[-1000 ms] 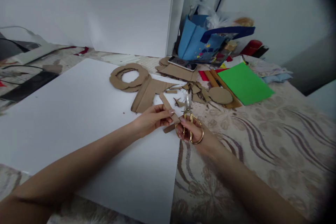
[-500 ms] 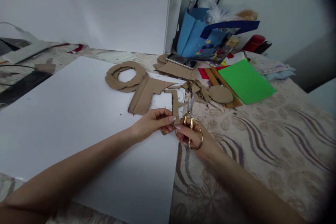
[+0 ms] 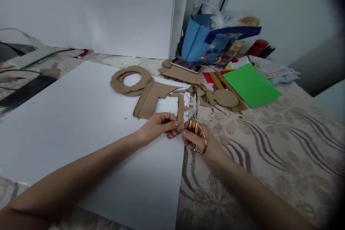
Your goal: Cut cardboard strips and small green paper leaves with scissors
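Note:
Between thumb and fingers, my left hand pinches a narrow cardboard strip over the right edge of a white board. My right hand has its fingers in the gold handles of a pair of scissors, whose blades point away and stand slightly apart. The right thumb and fingertips are beside the strip's lower end; whether they touch it is unclear. Beyond my left hand lie a larger cut cardboard piece and a wavy-edged cardboard ring.
Cardboard scraps, an oval cardboard piece and green paper lie at the right. Behind them are a phone and a blue bag. A black device with cables sits at the far left.
The view has shifted slightly. My right fingertips have moved a little away from the strip, while my left hand still pinches it. The scissors remain in my right hand.

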### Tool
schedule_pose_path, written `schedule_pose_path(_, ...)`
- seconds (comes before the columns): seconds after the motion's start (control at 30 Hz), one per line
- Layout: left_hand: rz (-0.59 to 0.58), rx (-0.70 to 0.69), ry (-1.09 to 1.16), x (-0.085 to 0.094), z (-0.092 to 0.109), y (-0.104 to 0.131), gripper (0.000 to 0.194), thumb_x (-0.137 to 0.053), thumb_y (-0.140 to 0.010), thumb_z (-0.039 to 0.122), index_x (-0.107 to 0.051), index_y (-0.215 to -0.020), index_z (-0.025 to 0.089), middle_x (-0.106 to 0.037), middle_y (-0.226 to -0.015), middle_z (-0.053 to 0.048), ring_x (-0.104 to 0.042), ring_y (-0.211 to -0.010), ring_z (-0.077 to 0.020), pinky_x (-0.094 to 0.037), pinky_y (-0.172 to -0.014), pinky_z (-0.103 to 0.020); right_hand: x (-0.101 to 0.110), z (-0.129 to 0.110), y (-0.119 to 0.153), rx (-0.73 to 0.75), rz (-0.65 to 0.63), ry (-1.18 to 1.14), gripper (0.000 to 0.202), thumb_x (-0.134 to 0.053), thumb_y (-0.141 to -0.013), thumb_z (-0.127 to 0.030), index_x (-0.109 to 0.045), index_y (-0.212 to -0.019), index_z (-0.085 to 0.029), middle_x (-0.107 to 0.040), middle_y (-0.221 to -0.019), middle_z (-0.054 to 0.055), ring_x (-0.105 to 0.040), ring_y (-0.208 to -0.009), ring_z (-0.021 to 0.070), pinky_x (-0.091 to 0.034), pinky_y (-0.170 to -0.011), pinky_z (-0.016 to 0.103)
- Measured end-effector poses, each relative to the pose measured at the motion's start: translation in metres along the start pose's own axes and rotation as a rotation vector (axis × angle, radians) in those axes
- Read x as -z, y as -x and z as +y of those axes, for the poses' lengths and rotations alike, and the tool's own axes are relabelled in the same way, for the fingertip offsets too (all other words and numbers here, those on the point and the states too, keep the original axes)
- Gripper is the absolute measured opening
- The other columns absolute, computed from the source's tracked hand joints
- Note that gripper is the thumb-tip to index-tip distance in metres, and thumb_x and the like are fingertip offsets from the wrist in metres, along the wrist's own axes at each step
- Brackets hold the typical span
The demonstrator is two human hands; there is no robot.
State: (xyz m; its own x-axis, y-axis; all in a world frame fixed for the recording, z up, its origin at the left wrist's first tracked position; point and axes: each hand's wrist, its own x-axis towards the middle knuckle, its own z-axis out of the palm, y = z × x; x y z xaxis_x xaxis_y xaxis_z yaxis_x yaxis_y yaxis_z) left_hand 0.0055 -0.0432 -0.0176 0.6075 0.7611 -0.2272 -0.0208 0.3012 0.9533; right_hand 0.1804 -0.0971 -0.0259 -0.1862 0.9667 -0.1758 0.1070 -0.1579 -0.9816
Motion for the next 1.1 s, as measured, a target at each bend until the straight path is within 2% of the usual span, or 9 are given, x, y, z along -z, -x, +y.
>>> schedule_pose_path(0.17,0.007,0.001,-0.06,-0.003,0.001,0.002,0.025,-0.072,-0.072,0.031,-0.057,-0.075,0.011,-0.06,-0.06,-0.001,-0.054,-0.055,-0.0086,-0.044,-0.057,-0.024,-0.001,-0.004,0.0,0.073,0.011,0.115,0.017,-0.06,-0.081,-0.032,-0.052,-0.075,-0.018,-0.053,-0.057,-0.003,-0.045,-0.049,0.01,-0.032,-0.047,0.023)
schedule_pose_path(0.27,0.033,-0.003,-0.013,-0.002,0.003,0.002,0.024,-0.07,-0.074,0.031,-0.056,-0.075,0.011,-0.06,-0.059,0.0,-0.055,-0.055,-0.0082,-0.043,-0.056,-0.023,-0.003,-0.007,0.002,0.073,0.017,0.144,0.022,-0.057,-0.083,-0.039,-0.051,-0.077,-0.018,-0.051,-0.057,-0.003,-0.043,-0.049,0.01,-0.032,-0.047,0.024)
schedule_pose_path(0.37,0.093,-0.014,0.069,0.001,0.005,0.001,0.023,-0.069,-0.075,0.03,-0.056,-0.077,0.012,-0.06,-0.062,0.001,-0.055,-0.056,-0.0069,-0.043,-0.056,-0.021,-0.003,-0.006,0.005,0.103,0.025,0.172,0.032,-0.047,-0.088,-0.049,-0.05,-0.08,-0.019,-0.049,-0.061,-0.003,-0.045,-0.054,0.0114,-0.034,-0.05,0.024)
schedule_pose_path(0.5,0.138,-0.037,0.183,0.004,0.009,0.001,0.021,-0.071,-0.073,0.026,-0.055,-0.078,0.012,-0.062,-0.067,0.001,-0.057,-0.057,-0.0058,-0.044,-0.058,-0.02,-0.001,-0.002,0.006,0.119,-0.044,0.241,0.038,-0.036,-0.091,-0.055,-0.05,-0.085,-0.02,-0.048,-0.068,-0.002,-0.046,-0.06,0.0126,-0.035,-0.054,0.025)
schedule_pose_path(0.7,0.202,-0.061,0.226,0.003,0.014,0.002,0.022,-0.073,-0.072,0.023,-0.055,-0.077,0.012,-0.062,-0.067,0.001,-0.057,-0.058,-0.0063,-0.046,-0.058,-0.02,-0.002,-0.007,0.011,0.105,-0.089,0.367,0.038,-0.04,-0.09,-0.055,-0.054,-0.09,-0.02,-0.046,-0.064,-0.002,-0.04,-0.055,0.0117,-0.03,-0.05,0.024)
schedule_pose_path(0.93,0.186,-0.086,0.218,0.001,0.014,0.003,0.021,-0.072,-0.073,0.023,-0.054,-0.076,0.012,-0.062,-0.068,0.001,-0.057,-0.058,-0.006,-0.046,-0.058,-0.02,-0.003,-0.015,0.011,0.093,-0.109,0.469,0.037,-0.042,-0.089,-0.054,-0.054,-0.09,-0.019,-0.051,-0.067,0.0,-0.042,-0.059,0.0128,-0.032,-0.053,0.025)
schedule_pose_path(1.1,0.18,-0.084,0.191,0.002,0.013,0.003,0.02,-0.07,-0.075,0.023,-0.054,-0.077,0.012,-0.062,-0.068,0.001,-0.057,-0.059,-0.0062,-0.046,-0.059,-0.02,0.0,-0.014,0.012,0.074,-0.138,0.44,0.04,-0.039,-0.09,-0.056,-0.054,-0.093,-0.019,-0.049,-0.067,-0.001,-0.041,-0.059,0.0124,-0.031,-0.052,0.024)
